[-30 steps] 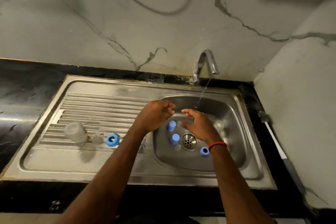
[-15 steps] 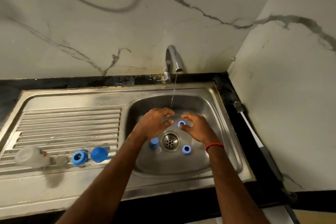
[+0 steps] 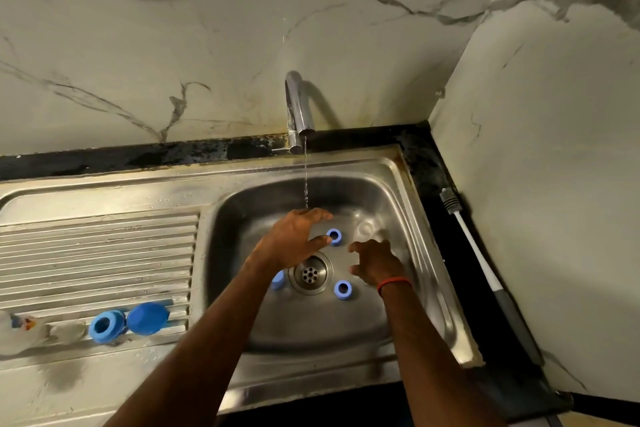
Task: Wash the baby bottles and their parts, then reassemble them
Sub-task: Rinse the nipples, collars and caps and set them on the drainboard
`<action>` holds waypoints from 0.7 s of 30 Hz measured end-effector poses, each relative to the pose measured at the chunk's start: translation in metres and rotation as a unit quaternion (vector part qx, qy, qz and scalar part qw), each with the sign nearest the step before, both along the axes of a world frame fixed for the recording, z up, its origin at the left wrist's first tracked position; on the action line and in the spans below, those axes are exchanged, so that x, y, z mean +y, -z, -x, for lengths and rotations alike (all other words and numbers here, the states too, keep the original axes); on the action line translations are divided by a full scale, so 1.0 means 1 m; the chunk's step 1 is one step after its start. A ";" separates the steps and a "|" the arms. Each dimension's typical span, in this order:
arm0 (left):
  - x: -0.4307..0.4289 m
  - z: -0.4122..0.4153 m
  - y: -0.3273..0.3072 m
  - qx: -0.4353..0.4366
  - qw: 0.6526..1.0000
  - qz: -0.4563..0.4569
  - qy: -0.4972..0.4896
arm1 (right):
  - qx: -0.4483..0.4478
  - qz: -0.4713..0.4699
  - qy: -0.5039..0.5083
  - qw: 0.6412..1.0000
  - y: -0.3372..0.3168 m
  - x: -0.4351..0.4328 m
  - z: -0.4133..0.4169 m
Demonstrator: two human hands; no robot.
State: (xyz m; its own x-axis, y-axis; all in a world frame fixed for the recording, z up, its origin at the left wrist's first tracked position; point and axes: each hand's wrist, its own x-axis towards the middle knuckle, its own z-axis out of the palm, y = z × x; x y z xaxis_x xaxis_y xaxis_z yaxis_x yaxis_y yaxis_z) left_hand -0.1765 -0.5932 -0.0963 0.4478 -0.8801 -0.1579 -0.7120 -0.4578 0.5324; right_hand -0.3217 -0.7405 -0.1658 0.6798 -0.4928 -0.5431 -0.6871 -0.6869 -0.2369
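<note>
Two bare hands are low in the sink basin (image 3: 235, 253) and neither holds anything. The left hand (image 3: 294, 239) has its fingers spread and nearly straight, and the thin water stream (image 3: 305, 180) from the faucet (image 3: 298, 104) falls at its fingertips. The right hand (image 3: 375, 262) has its fingers apart and loosely curved. Between them a blue ring (image 3: 334, 236) sits on the basin floor, just beside the left thumb; I cannot tell if the thumb touches it. A second blue ring (image 3: 343, 289) lies near the drain (image 3: 310, 273), and a blue piece (image 3: 278, 279) is half hidden under the left wrist. A clear part (image 3: 365, 228) lies behind the right hand, too blurred to name. On the drainboard (image 3: 104, 246) a third blue ring (image 3: 105, 325) touches a blue cap (image 3: 148, 318), with a small clear part (image 3: 67, 329) and a clear bottle (image 3: 14, 331) to their left. A brush (image 3: 475, 250) lies on the dark counter at the right.
</note>
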 end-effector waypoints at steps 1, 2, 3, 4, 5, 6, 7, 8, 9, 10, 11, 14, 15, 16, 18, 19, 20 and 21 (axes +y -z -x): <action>-0.001 0.000 0.002 0.000 1.000 -0.004 -0.002 | 0.013 -0.002 -0.004 1.000 0.005 0.000 0.000; -0.002 -0.001 0.003 0.000 1.000 -0.007 -0.003 | 0.018 -0.003 -0.007 1.000 0.010 -0.001 0.000; -0.002 -0.002 0.004 0.001 1.000 -0.012 -0.003 | 0.022 -0.002 -0.005 1.000 0.012 -0.001 0.000; -0.001 -0.001 0.005 0.004 1.000 -0.016 -0.005 | 0.020 0.000 -0.001 1.000 0.016 -0.001 0.003; -0.001 -0.004 0.005 0.004 1.000 -0.019 -0.008 | 0.015 0.006 0.001 1.000 0.017 -0.002 0.002; -0.001 -0.004 0.007 0.005 1.000 -0.022 -0.009 | 0.013 0.012 0.003 1.000 0.020 -0.003 0.005; 0.000 -0.005 0.007 0.004 1.000 -0.025 -0.010 | 0.010 0.015 0.002 1.000 0.020 -0.005 0.005; 0.000 -0.007 0.007 0.002 1.000 -0.026 -0.012 | 0.004 0.013 0.003 1.000 0.023 -0.007 0.005; 0.000 -0.008 0.007 -0.002 1.000 -0.026 -0.012 | 0.001 0.011 0.004 1.000 0.021 -0.008 0.004; 0.000 -0.010 0.007 -0.006 1.000 -0.024 -0.013 | -0.006 0.009 0.006 1.000 0.020 -0.010 0.003; 0.000 -0.011 0.006 -0.006 1.000 -0.022 -0.013 | -0.010 0.010 0.009 1.000 0.015 -0.009 0.001; -0.001 -0.016 0.005 -0.002 1.000 -0.011 -0.015 | -0.035 0.018 0.021 0.999 0.001 -0.011 -0.010; -0.001 -0.018 0.004 -0.001 1.000 -0.007 -0.016 | -0.048 0.018 0.021 0.998 -0.006 -0.012 -0.016; -0.001 -0.019 0.003 -0.003 1.000 -0.003 -0.018 | -0.066 0.018 0.020 0.997 -0.012 -0.012 -0.022; -0.002 -0.023 0.001 -0.010 1.000 0.010 -0.021 | -0.105 0.010 0.015 0.994 -0.029 -0.010 -0.037; -0.003 -0.024 0.000 -0.013 1.000 0.019 -0.021 | -0.125 0.002 0.008 0.992 -0.036 -0.010 -0.044; -0.003 -0.027 -0.001 -0.017 0.999 0.029 -0.021 | -0.150 -0.008 -0.002 0.989 -0.044 -0.009 -0.053; -0.003 -0.029 -0.001 -0.017 0.999 0.041 -0.024 | -0.175 -0.024 -0.008 0.984 -0.052 -0.008 -0.061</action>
State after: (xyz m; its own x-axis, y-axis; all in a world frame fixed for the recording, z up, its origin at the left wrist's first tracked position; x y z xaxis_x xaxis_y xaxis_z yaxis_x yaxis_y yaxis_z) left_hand -0.1473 -0.5961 -0.0951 0.4928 -0.8673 -0.0708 -0.7086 -0.4472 0.5458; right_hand -0.2611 -0.7483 -0.1135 0.8369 -0.4605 -0.2958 -0.5468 -0.6791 -0.4898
